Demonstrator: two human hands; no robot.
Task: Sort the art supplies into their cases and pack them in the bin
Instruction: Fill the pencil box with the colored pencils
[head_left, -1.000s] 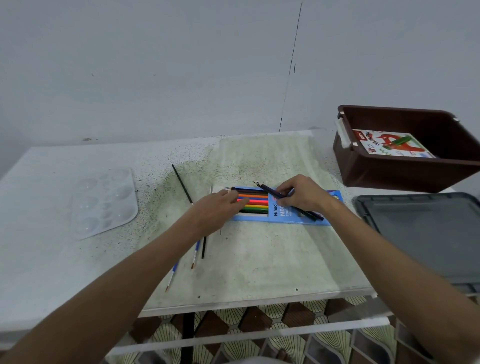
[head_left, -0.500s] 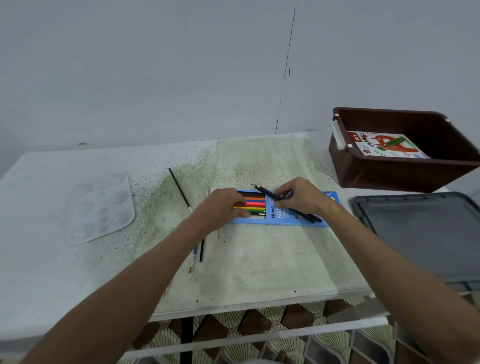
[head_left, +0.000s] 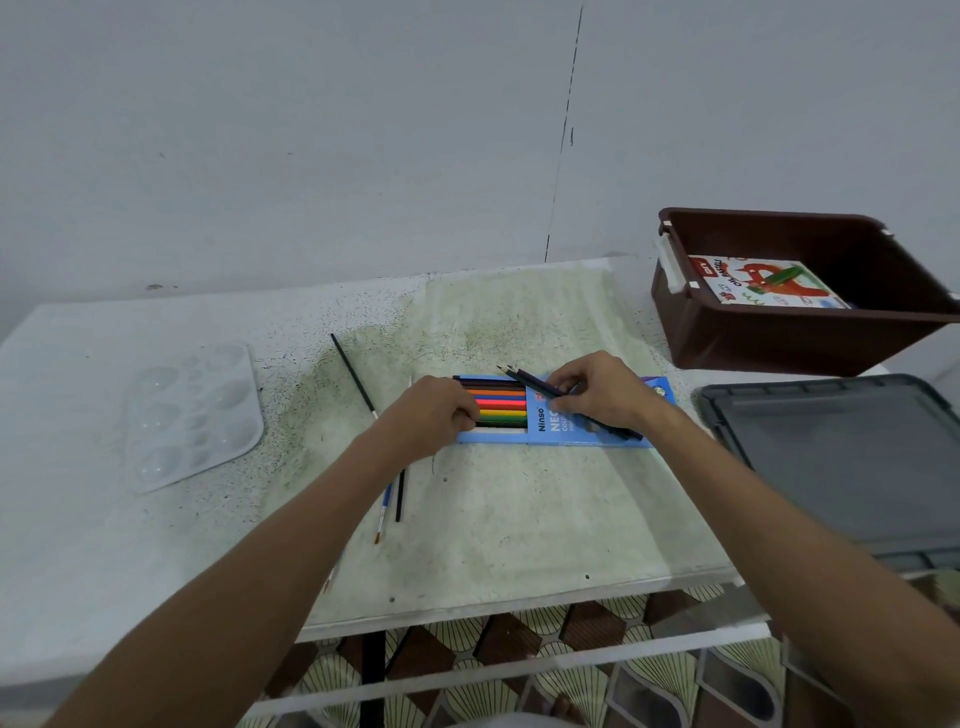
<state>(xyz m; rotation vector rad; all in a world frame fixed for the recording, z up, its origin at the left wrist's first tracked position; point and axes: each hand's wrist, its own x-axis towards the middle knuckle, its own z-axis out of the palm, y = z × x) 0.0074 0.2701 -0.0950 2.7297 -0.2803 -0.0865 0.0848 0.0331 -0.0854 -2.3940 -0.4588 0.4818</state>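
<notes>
Left hand (head_left: 434, 415): fingers curled on left end of pencil case (head_left: 563, 415), pressing it to the table (head_left: 519, 509)
Right hand (head_left: 602, 392): pinches two dark pencils (head_left: 535, 383), slanted over the case
Colored pencils (head_left: 501, 408): rowed inside the case
Bin (head_left: 769, 338): far right, oil pastel box (head_left: 763, 283) inside
Lid (head_left: 852, 462): grey, near bin
Brushes (head_left: 387, 506): under left forearm
Palette (head_left: 195, 415): far left

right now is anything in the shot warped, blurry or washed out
Head view: the wide lens bends the table edge and tilts the brown bin; light is flat, with soft shadows only. The clear palette nearly vanishes against the pale top. The left hand and right hand look slightly soft, while the pencil case lettering stays partly readable.
</notes>
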